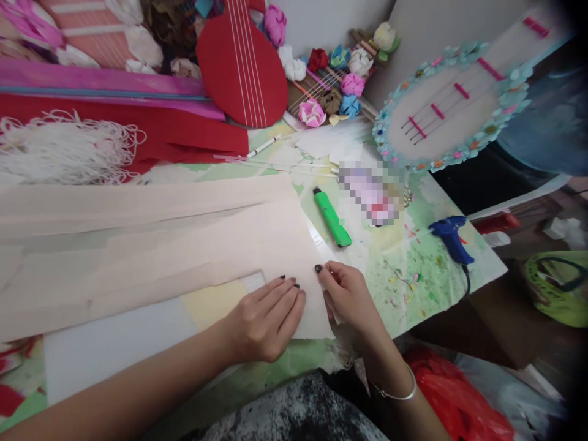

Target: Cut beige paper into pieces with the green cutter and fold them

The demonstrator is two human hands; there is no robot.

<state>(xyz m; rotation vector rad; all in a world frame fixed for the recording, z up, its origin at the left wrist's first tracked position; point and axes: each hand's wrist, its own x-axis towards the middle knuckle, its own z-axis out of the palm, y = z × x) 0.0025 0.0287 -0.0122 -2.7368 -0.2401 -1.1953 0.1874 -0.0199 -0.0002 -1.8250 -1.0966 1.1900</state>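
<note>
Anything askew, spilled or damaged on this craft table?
Nothing looks damaged. The table top is spattered with dried paint or glue flecks near the blue glue gun, and white string lies in a loose tangle. Both hands, left and right, rest flat on the cream paper.

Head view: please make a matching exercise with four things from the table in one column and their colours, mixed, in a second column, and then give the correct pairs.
Things:
1. Utility knife beside the paper sheets
2. Glue gun near the table's right edge
3. Guitar-shaped cutout at the back
4. Paper strip under the left hand and right hand

Colours:
A. Red
B. Pale cream
C. Bright green
D. Blue

Correct pairs: 1-C, 2-D, 3-A, 4-B
</note>
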